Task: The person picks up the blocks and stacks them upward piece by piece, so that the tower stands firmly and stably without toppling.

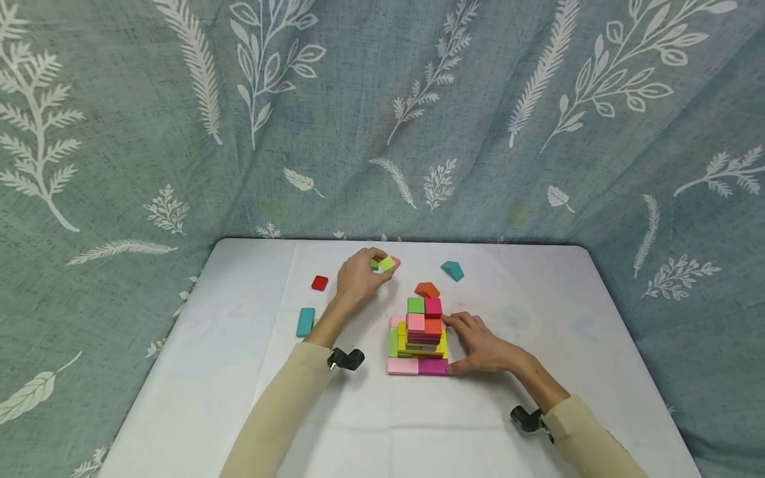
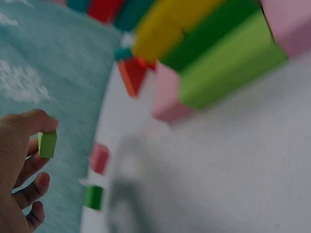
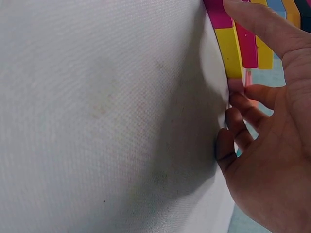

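A stepped tower of colored blocks point(image 1: 416, 342) stands on the white table, with pink and magenta blocks along its front base and a green and a magenta one on top. Beyond its far left side, my left hand point(image 1: 357, 277) pinches a small light green block point(image 2: 47, 144) between thumb and fingers, above the tabletop. A pink block point(image 2: 99, 158) and a dark green block point(image 2: 93, 197) lie near that hand. At the tower's right side is my right hand point(image 1: 484, 346), its thumb against the magenta base block point(image 3: 218, 13) and its fingertips by the pink block point(image 3: 235, 85) farther back.
Left of the tower lie a red block point(image 1: 319, 283) and a teal rectangular block point(image 1: 305, 322). Behind it are an orange block point(image 1: 427, 290) and a teal angled block point(image 1: 453, 270). A leaf-patterned cloth point(image 1: 358, 133) hangs past the far edge of the table point(image 1: 197, 385).
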Motion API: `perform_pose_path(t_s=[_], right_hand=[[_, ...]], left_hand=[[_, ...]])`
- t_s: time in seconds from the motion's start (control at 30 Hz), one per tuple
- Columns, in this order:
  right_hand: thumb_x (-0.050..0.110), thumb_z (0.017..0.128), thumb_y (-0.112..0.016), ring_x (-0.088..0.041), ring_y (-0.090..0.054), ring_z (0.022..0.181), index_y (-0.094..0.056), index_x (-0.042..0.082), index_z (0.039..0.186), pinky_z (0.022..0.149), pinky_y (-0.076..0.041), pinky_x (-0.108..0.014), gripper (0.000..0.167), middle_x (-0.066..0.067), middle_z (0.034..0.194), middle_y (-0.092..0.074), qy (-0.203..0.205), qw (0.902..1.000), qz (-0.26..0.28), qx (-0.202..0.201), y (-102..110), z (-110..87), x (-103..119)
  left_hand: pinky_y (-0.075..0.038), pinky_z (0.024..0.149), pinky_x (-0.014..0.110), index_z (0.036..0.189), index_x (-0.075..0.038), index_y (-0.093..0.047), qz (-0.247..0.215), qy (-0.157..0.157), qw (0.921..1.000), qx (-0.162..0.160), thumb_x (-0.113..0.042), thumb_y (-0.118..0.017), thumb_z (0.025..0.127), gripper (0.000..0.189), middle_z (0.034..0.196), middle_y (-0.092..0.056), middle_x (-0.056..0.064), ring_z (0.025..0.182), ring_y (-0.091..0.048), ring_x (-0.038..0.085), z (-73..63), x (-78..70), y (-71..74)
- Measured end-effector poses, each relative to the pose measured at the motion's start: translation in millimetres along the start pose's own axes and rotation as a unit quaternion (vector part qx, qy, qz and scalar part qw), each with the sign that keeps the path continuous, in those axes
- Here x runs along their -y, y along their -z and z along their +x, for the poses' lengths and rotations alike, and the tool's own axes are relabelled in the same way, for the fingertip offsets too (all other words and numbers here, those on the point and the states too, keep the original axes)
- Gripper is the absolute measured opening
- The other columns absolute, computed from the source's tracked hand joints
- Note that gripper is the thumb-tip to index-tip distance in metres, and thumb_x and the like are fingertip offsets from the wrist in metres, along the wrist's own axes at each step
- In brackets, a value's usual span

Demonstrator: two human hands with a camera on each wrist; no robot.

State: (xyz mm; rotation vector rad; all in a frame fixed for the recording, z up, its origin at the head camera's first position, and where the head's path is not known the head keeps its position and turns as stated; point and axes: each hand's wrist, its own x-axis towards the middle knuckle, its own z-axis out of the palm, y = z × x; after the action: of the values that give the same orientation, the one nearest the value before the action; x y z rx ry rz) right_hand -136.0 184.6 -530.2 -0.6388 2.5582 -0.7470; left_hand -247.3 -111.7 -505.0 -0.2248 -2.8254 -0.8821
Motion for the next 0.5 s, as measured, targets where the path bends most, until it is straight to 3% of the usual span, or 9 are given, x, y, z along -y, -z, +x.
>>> perform_pose_path(t_s=[0.07,0.13,0.2,0.27,0.4,0.47,0.5], right_hand=[[0.047,0.07,-0.088,-0.03,-0.033,0.136,-0.033,0.018,0.157,0.109,-0.039,-0.056,0.106,-0.008,0.151,-0.037,-0.002,1.0,0.001,0.001,0.5,-0.5,0.9],[0.047,0.071,-0.088,-0.03,-0.033,0.136,-0.033,0.018,0.157,0.109,-0.039,-0.056,0.106,-0.008,0.151,-0.037,-0.001,1.0,0.003,0.002,1.2,-0.7,1.3],[0.048,0.071,-0.087,-0.031,-0.033,0.136,-0.033,0.018,0.157,0.109,-0.038,-0.057,0.106,-0.008,0.152,-0.036,0.001,1.0,0.004,0.001,1.9,-0.7,1.2],[0.049,0.071,-0.087,-0.031,-0.033,0.136,-0.033,0.017,0.157,0.109,-0.038,-0.058,0.106,-0.009,0.152,-0.036,0.004,1.0,0.004,0.0,2.1,-0.7,0.3],[0.05,0.071,-0.087,-0.032,-0.033,0.136,-0.036,0.014,0.155,0.11,-0.035,-0.06,0.104,-0.008,0.151,-0.037,0.008,1.0,0.004,0.0,1.7,-0.5,-1.9],[0.051,0.071,-0.087,-0.032,-0.033,0.136,-0.038,0.013,0.154,0.111,-0.034,-0.06,0.103,-0.007,0.15,-0.037,0.009,1.0,0.004,0.0,1.3,0.0,-2.8],[0.051,0.071,-0.086,-0.032,-0.033,0.136,-0.038,0.013,0.153,0.111,-0.034,-0.06,0.103,-0.007,0.149,-0.038,0.009,0.9999,0.004,0.0,1.3,0.2,-3.1]], left_hand=[[-0.045,0.071,0.035,0.119,-0.023,-0.07,-0.035,-0.042,0.9983,-0.02,-0.046,-0.076,0.086,0.041,0.102,-0.068,-0.004,0.081,-0.058,0.016,-6.8,-14.4,12.2],[-0.043,0.07,0.035,0.121,-0.021,-0.07,-0.078,-0.101,0.9913,-0.034,-0.042,-0.077,0.087,0.041,0.101,-0.068,-0.005,0.079,-0.058,0.018,-17.4,-31.4,24.8],[-0.042,0.074,0.034,0.122,-0.02,-0.07,-0.104,-0.167,0.9797,-0.038,-0.038,-0.078,0.086,0.041,0.1,-0.067,-0.005,0.08,-0.057,0.017,-32.1,-50.1,35.2],[-0.042,0.079,0.036,0.12,-0.019,-0.071,-0.117,-0.241,0.9629,-0.032,-0.036,-0.08,0.085,0.039,0.099,-0.067,-0.006,0.084,-0.058,0.016,-48.1,-68.0,42.8],[-0.039,0.085,0.036,0.114,-0.023,-0.073,-0.083,-0.363,0.9281,-0.014,-0.043,-0.079,0.083,0.038,0.099,-0.068,-0.009,0.092,-0.054,0.01,-74.5,-89.6,43.2],[-0.038,0.088,0.037,0.113,-0.024,-0.073,-0.062,-0.394,0.9172,-0.002,-0.046,-0.079,0.082,0.038,0.101,-0.067,-0.01,0.098,-0.052,0.011,-82.4,-93.4,39.6],[-0.037,0.089,0.037,0.112,-0.024,-0.074,-0.049,-0.4,0.9153,0.003,-0.047,-0.078,0.082,0.038,0.103,-0.066,-0.01,0.099,-0.05,0.012,-85.1,-94.0,37.4]])
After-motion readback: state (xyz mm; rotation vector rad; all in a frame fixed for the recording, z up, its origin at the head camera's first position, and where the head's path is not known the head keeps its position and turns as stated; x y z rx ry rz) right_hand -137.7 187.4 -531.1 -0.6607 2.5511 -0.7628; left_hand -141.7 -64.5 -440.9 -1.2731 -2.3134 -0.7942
